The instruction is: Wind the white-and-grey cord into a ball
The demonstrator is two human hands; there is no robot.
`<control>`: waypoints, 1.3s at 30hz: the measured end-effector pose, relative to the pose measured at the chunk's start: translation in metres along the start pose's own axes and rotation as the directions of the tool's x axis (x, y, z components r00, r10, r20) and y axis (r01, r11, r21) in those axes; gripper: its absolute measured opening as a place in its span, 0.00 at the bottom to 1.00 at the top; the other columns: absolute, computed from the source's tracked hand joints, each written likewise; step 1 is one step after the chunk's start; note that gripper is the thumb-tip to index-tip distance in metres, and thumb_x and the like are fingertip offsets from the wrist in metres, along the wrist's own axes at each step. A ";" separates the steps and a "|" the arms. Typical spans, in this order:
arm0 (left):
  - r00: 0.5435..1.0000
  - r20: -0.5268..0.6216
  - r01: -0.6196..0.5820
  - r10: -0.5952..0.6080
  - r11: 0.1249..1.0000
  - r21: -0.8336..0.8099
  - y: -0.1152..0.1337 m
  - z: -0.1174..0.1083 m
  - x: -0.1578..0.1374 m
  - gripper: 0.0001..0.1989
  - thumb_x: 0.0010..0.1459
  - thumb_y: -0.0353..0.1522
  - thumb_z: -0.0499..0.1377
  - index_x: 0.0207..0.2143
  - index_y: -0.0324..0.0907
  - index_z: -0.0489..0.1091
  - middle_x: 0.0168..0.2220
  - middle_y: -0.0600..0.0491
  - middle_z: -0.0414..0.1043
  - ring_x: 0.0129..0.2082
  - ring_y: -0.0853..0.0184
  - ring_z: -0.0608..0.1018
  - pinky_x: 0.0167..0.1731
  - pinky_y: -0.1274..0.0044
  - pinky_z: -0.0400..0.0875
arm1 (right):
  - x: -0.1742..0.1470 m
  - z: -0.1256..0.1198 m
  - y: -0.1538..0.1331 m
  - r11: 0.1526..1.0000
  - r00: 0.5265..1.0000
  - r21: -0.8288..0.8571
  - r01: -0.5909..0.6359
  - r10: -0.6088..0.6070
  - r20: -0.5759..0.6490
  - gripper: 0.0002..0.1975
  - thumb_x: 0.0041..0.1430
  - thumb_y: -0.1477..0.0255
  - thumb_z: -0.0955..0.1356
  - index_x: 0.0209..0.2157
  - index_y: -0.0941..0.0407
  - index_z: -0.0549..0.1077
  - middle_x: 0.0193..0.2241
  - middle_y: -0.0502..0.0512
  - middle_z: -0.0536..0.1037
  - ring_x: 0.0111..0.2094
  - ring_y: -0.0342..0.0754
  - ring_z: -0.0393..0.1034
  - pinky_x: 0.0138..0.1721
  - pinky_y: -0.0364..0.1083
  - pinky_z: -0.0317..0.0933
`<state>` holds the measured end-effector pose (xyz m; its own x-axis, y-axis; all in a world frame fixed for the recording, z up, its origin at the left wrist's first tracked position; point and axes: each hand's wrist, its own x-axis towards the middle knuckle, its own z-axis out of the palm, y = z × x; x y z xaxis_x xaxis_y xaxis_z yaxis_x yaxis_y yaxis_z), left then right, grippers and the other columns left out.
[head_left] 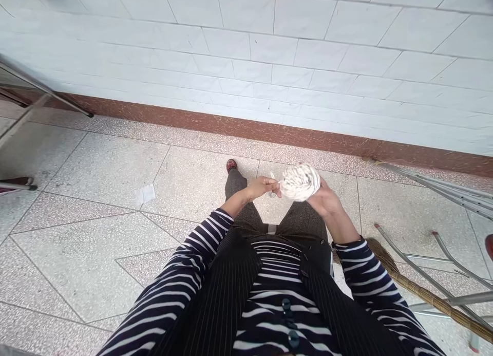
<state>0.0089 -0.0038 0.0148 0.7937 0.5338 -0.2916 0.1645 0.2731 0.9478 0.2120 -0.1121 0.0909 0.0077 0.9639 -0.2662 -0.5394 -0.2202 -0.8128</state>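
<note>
A thick white bundle of yarn or cord (299, 182), wound into a rounded coil, is held in front of my lap. My right hand (325, 201) wraps around its right side, with some fingers hidden behind it. On the other side my left hand (265, 187) has its fingers pinched together at the bundle's left end. A thin loose white strand (271, 177) loops up beside these fingertips.
A white tiled wall (254, 58) with a red-brown skirting (185, 112) runs ahead. Metal legs (73, 105) stand at left. A straw broom (423, 294) and metal frames (408, 258) are at right. A pale paper piece (145, 194) lies on the speckled floor (185, 181).
</note>
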 end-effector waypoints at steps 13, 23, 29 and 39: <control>0.997 0.047 0.059 -0.056 0.997 -0.054 0.002 0.016 -0.055 0.21 0.57 0.48 0.64 0.31 0.36 0.75 0.25 0.50 0.78 0.30 0.67 0.78 0.43 0.75 0.69 | 0.056 -0.034 0.034 0.560 0.867 -0.815 -0.147 -0.324 -0.379 0.44 0.35 0.64 0.77 0.57 0.51 0.64 0.56 0.62 0.57 0.56 0.64 0.60 0.59 0.61 0.58; 0.996 -0.092 -0.011 -0.012 0.967 -0.255 0.009 0.005 -0.054 0.22 0.53 0.47 0.67 0.30 0.34 0.76 0.25 0.47 0.78 0.29 0.66 0.79 0.38 0.74 0.69 | 0.023 -0.047 0.099 0.740 0.984 -0.649 -0.175 0.104 -0.146 0.38 0.35 0.70 0.72 0.54 0.51 0.71 0.55 0.58 0.67 0.58 0.62 0.63 0.60 0.58 0.58; 0.948 -0.317 -0.086 -0.040 0.924 -0.373 0.003 -0.001 -0.035 0.24 0.48 0.47 0.71 0.33 0.34 0.74 0.24 0.49 0.77 0.26 0.66 0.78 0.33 0.74 0.69 | 0.001 -0.047 0.105 0.898 0.951 -0.340 -0.280 0.308 0.031 0.37 0.35 0.72 0.72 0.54 0.50 0.74 0.50 0.54 0.78 0.51 0.58 0.72 0.51 0.53 0.66; 0.941 -0.336 0.054 0.031 0.969 0.241 -0.024 -0.010 -0.009 0.05 0.53 0.32 0.65 0.27 0.39 0.76 0.26 0.52 0.78 0.36 0.64 0.79 0.44 0.76 0.69 | -0.015 -0.042 0.118 0.932 0.934 -0.093 -0.351 0.355 0.040 0.35 0.37 0.68 0.74 0.52 0.48 0.75 0.52 0.54 0.78 0.54 0.60 0.71 0.50 0.56 0.67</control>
<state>-0.0082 -0.0076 -0.0069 0.5556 0.7798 -0.2885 0.3434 0.1008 0.9338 0.1830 -0.1585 -0.0229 -0.2183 0.8280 -0.5165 -0.4273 -0.5570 -0.7122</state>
